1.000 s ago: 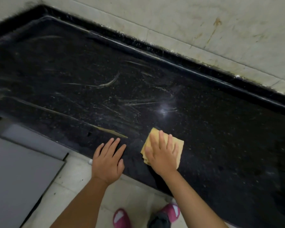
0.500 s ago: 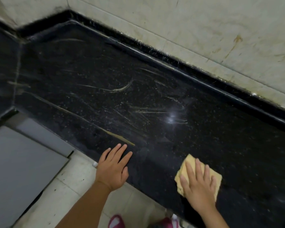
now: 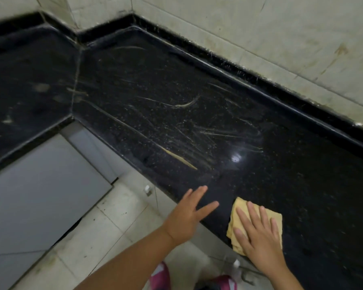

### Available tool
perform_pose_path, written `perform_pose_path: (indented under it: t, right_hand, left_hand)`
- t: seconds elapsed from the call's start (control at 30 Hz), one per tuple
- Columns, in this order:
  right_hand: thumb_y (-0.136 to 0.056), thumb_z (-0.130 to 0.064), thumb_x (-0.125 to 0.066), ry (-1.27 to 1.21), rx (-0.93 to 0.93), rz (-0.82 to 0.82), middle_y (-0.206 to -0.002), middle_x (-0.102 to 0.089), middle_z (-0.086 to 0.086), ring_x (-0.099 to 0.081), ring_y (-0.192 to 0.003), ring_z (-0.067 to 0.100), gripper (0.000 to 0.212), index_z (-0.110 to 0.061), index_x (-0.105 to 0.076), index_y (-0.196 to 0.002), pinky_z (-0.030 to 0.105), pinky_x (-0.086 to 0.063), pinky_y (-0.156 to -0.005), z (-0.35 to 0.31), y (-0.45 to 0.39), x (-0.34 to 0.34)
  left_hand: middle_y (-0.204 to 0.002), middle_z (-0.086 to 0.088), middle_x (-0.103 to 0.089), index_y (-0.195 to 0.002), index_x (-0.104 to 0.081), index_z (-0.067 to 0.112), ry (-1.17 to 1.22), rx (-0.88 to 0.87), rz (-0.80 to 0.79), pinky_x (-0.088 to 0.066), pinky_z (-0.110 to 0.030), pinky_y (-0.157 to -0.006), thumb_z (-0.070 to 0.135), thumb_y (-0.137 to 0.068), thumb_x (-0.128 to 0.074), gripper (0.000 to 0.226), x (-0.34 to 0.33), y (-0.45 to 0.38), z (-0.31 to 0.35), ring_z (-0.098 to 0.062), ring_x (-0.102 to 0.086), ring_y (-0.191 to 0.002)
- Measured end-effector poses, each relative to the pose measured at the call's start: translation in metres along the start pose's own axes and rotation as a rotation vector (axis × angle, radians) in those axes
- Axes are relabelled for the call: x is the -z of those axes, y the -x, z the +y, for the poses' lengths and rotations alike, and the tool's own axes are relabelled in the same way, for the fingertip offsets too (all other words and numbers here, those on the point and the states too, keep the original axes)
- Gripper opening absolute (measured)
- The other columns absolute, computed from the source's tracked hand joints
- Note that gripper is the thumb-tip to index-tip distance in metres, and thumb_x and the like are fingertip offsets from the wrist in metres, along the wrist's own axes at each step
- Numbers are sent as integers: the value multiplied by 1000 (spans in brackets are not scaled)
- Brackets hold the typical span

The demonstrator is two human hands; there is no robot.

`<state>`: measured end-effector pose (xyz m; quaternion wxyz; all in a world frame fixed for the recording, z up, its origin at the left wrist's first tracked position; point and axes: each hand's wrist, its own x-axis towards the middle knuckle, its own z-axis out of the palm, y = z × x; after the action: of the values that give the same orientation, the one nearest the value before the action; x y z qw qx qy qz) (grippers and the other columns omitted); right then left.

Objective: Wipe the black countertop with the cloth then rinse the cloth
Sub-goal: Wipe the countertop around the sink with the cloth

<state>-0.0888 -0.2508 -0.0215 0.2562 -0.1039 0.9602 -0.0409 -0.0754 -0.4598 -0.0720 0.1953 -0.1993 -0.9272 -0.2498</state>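
Observation:
The black speckled countertop (image 3: 197, 114) runs from the left corner to the right, streaked with pale yellowish smears. A folded yellow cloth (image 3: 237, 206) lies near its front edge at lower right. My right hand (image 3: 258, 233) presses flat on the cloth with straight, spread fingers. My left hand (image 3: 189, 214) rests flat on the counter's front edge just left of the cloth, fingers straight and spread, holding nothing.
A raised black lip (image 3: 260, 80) runs along the stained pale wall tiles (image 3: 260, 34) behind the counter. Below the front edge are grey cabinet doors (image 3: 40, 185) and a pale tiled floor (image 3: 105, 237). Pink shoes (image 3: 161, 277) show at the bottom.
My right hand slid the cloth right along the front edge, then back left toward my left hand. The camera turned left, showing the counter's corner. My left hand stayed on the edge.

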Motion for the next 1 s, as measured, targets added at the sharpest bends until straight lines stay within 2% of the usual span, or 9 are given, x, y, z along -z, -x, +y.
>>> perform_pose_path:
  t: [0.17,0.3,0.4,0.5,0.57,0.67,0.77,0.87,1.0]
  right_hand:
    - [-27,-80,44,-7,-60,-43,-131,38,-16,31,-127,5,118,-24,25,-129,38,11,-114,4,22,0]
    - [-29,-74,49,-6,-75,-61,-129,44,-10,34,-127,9,116,-21,29,-130,43,10,-114,2,21,-2]
    - [-77,-71,22,92,56,46,-154,14,-6,7,-143,22,84,-31,-4,-147,51,-14,-108,-2,12,-18]
    - [-96,-50,0,247,231,170,-153,-18,-1,-18,-136,32,51,-35,-28,-136,48,-35,-98,-34,-6,-22]
    - [-96,-46,1,265,327,226,-140,-38,-2,-33,-125,30,51,-35,-37,-129,48,-50,-85,-68,-22,-16]
    - [-96,-45,-6,218,396,161,-128,-58,-5,-39,-120,28,44,-35,-39,-124,49,-53,-79,-119,-49,-11]
    - [-86,-51,-4,253,434,129,-144,-43,-3,-31,-135,31,63,-34,-38,-136,51,-40,-101,-160,-70,5]
    - [-78,-57,15,172,443,46,-157,9,-9,15,-143,25,75,-36,-3,-147,49,11,-114,-171,-89,9]
    - [-64,-64,31,88,335,72,-158,-1,-7,4,-145,27,98,-33,-12,-147,49,5,-114,-150,-80,10]
  left_hand:
    - [-140,-14,-21,-137,-21,29,118,73,-111,-19,-58,-95,-26,-57,-44,99,-11,6,15,-49,-26,-130]
    - [-137,-20,-24,-134,-31,22,33,107,-83,-18,-62,-91,-35,-37,-60,116,3,7,12,-37,-22,-127]
    - [-133,-24,-41,-126,-42,21,-140,189,-105,-32,-60,-90,-14,-46,-74,93,19,27,1,-36,-29,-123]
    - [-126,-19,-57,-126,-41,24,-285,395,-212,-44,-59,-84,33,-98,-30,32,41,49,-18,-33,-33,-122]
    - [-128,-16,-56,-128,-41,25,-335,503,-272,-41,-57,-93,44,-99,-6,49,50,66,-32,-33,-33,-122]
    - [-129,-16,-54,-127,-42,25,-415,575,-275,-27,-52,-100,48,-98,-5,53,61,87,-46,-32,-32,-124]
    - [-127,-16,-58,-125,-42,26,-458,625,-270,-33,-53,-100,49,-98,-4,52,70,99,-54,-31,-32,-125]
    - [-125,-14,-60,-124,-43,27,-461,644,-264,-40,-55,-93,48,-99,-3,51,74,101,-56,-30,-34,-123]
    - [-124,-14,-61,-125,-43,26,-436,619,-259,-33,-50,-96,46,-99,-4,51,68,89,-59,-30,-34,-123]
